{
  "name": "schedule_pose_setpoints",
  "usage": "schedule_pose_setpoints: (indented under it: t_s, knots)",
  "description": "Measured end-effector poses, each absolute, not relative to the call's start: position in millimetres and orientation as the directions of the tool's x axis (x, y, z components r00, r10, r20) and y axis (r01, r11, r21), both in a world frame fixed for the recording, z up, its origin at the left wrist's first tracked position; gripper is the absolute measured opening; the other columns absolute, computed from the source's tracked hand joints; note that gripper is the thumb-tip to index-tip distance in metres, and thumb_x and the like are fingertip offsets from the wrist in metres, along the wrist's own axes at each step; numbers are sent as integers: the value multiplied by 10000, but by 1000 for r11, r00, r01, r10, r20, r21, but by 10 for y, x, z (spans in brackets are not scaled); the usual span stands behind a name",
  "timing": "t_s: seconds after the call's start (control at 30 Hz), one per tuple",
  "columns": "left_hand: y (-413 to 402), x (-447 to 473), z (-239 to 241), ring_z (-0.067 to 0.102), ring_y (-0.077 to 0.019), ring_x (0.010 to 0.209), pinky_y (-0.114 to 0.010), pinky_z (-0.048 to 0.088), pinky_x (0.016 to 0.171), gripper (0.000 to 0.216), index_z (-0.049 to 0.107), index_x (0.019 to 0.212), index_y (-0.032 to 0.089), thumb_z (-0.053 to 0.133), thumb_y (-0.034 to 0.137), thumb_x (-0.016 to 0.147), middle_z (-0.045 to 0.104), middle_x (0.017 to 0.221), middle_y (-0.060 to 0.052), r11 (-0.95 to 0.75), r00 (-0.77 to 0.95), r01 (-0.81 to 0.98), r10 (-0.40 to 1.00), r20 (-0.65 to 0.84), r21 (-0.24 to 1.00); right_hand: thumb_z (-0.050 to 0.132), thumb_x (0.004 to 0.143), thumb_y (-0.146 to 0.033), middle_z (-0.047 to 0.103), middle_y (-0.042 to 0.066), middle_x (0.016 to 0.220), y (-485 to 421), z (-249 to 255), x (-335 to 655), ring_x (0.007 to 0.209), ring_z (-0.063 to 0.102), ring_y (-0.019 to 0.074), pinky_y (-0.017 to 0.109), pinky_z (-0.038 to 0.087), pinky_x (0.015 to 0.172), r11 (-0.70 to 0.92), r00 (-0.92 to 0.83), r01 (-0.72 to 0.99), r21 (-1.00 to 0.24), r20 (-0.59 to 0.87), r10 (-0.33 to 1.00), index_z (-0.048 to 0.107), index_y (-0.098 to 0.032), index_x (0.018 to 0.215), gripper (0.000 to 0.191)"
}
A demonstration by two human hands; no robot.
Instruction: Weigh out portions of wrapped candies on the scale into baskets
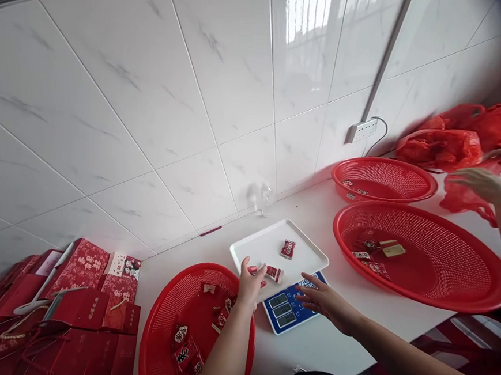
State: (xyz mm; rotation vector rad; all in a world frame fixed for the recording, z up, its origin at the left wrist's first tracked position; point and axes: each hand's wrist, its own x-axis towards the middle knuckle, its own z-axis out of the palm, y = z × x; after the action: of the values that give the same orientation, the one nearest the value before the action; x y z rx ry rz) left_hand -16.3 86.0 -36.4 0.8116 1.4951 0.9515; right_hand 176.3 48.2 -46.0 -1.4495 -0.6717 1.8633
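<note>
My left hand (249,283) reaches over the near edge of a white tray (264,245) and its fingers close on a small red wrapped candy (253,270). Another red candy (274,273) lies just beside it on the tray, and a third (288,248) sits nearer the tray's middle. The tray rests on a blue weighing scale (288,309) with lit displays. My right hand (322,300) hovers open over the scale's front, fingers spread, holding nothing. A red mesh basket (165,321) with several candies stands under my left forearm.
Two more red mesh baskets (436,288) (383,168) stand to the right. Another person's hands (480,184) work on red plastic bags (442,146) at the far right. Red gift bags and boxes (70,317) pile at the left. A power strip (361,131) hangs on the tiled wall.
</note>
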Motion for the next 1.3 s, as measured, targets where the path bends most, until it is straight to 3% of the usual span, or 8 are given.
schedule_pose_setpoints:
  t_s: [0.17, 0.4, 0.6, 0.7, 0.83, 1.03, 1.2, 1.3]
  knots:
    - [917, -221, -382, 289, -232, 1337, -326, 335, 1034, 748, 223, 1392, 267, 537, 542, 772, 272, 1467, -114, 301, -42, 124, 954, -298, 946, 699, 695, -401, 624, 107, 1136, 353, -379, 1895, 922, 635, 198, 306, 503, 838, -662, -142, -191, -725, -647, 749, 220, -196, 1400, 876]
    - [642, -1088, -736, 336, -233, 1305, -392, 300, 1067, 492, 356, 1321, 202, 407, 362, 859, 401, 1382, -117, 251, -414, 643, 909, 53, 723, 695, 673, -434, 674, 87, 1026, 248, -436, 1875, 910, 639, 201, 328, 484, 830, -660, -167, -60, -749, -645, 746, 307, -209, 1360, 821]
    - [-184, -1995, -1213, 154, -383, 1356, -529, 238, 1045, 675, 284, 1376, 142, 540, 348, 787, 196, 1462, -231, 651, -585, 733, 752, -304, 198, 655, 644, -551, 659, 105, 1062, 176, -649, 1859, 901, 641, 217, 341, 492, 801, -605, -252, 87, -792, -605, 755, 416, -221, 1297, 769]
    - [-495, -2153, -1363, 159, -364, 1360, -450, 303, 1031, 849, 183, 1414, 162, 604, 434, 728, 94, 1485, -238, 676, -495, 688, 703, -511, 265, 645, 638, -579, 657, 113, 1073, 171, -750, 1815, 909, 637, 228, 344, 501, 793, -607, -275, 117, -786, -613, 741, 435, -225, 1288, 769]
    - [-563, -2135, -1400, 51, -363, 1375, -426, 261, 1063, 991, 213, 1406, 191, 738, 364, 583, -5, 1509, -189, 621, -403, 704, 748, -527, 344, 638, 659, -568, 652, 107, 1078, 166, -729, 1707, 912, 633, 224, 338, 502, 789, -604, -323, 158, -781, -619, 715, 433, -224, 1286, 744]
    - [-366, -2073, -1334, 445, -287, 1222, -329, 412, 951, 824, 434, 1276, 184, 723, 101, 509, 402, 1357, -155, 558, -419, 540, 828, -374, 630, 587, 683, -593, 652, 88, 1057, 143, -637, 1607, 904, 629, 201, 310, 498, 777, -543, -374, 244, -804, -594, 712, 458, -220, 1267, 705]
    - [-270, -2133, -1260, 543, -203, 1117, -302, 453, 885, 549, 337, 1303, 192, 495, 341, 799, 473, 1311, -132, 551, -502, 491, 812, -297, 675, 605, 650, -591, 651, 92, 1043, 145, -795, 1679, 868, 636, 207, 324, 495, 754, -530, -350, 274, -802, -597, 722, 470, -213, 1245, 718]
    - [-315, -2172, -1224, 575, -248, 1063, -333, 459, 854, 549, 444, 1187, 122, 477, 494, 784, 569, 1194, -175, 629, -497, 511, 772, -397, 586, 635, 628, -577, 658, 99, 1015, 134, -884, 1727, 852, 638, 218, 343, 491, 753, -546, -318, 262, -796, -605, 729, 482, -198, 1222, 721]
